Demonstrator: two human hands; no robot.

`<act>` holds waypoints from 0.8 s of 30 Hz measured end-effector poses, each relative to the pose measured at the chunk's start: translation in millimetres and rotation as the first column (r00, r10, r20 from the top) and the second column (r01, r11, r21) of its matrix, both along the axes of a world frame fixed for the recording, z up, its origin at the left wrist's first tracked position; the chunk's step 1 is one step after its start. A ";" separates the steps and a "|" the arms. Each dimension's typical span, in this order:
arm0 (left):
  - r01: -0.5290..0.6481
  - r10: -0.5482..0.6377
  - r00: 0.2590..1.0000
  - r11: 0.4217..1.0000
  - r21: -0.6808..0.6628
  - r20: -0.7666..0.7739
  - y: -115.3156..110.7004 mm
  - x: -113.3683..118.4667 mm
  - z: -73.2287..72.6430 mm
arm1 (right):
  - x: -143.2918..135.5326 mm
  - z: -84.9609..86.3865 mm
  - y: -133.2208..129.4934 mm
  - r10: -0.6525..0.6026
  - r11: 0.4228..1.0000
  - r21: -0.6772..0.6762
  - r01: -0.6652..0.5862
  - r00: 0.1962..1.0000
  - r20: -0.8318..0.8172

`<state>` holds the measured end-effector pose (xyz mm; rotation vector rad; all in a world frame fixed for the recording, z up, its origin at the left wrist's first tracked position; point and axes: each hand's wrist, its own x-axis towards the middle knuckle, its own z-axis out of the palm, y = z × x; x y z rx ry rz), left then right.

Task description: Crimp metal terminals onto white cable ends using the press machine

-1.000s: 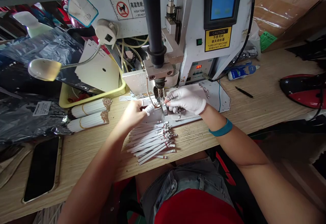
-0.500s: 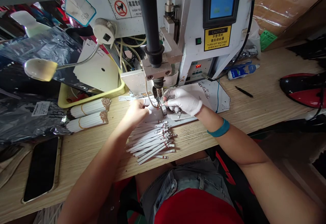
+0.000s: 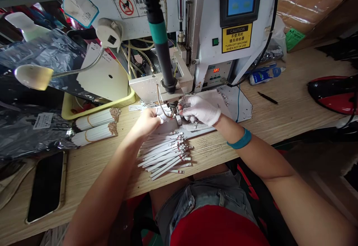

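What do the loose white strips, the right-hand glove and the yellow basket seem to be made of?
Loose white strips: probably plastic-coated, smooth and faintly satin; they lie thin, flat and fairly straight, though coated paper isn't ruled out.
Right-hand glove: apparently knitted fabric, matte, with faint ribbing towards the wrist.
Yellow basket: likely moulded plastic, slightly glossy, judging by its even colour and rounded rim.

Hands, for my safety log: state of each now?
Left hand: curled; whether it holds anything cannot be told.
Right hand: curled; grip cannot be told either.
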<state>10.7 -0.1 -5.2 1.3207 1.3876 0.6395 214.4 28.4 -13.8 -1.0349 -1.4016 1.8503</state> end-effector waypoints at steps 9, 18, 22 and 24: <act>0.016 -0.016 1.000 1.000 -0.003 0.003 0.5 -0.4 1.2 | -0.4 -1.6 -0.2 -0.001 1.000 0.014 0.001 1.000 0.005; 0.053 -0.053 0.999 0.998 0.014 0.005 -1.9 -6.5 -0.2 | 15.3 3.4 8.5 -0.006 0.980 0.198 -0.019 0.992 0.125; 0.227 -0.224 0.963 0.974 0.008 -0.149 -8.3 -15.4 9.3 | 37.0 -3.0 24.6 -0.323 0.796 0.602 0.061 0.884 0.338; 0.332 -0.333 0.911 0.942 -0.047 -0.244 -11.5 -18.7 13.9 | 41.7 -7.6 29.7 -0.411 0.713 0.701 -0.015 0.800 0.436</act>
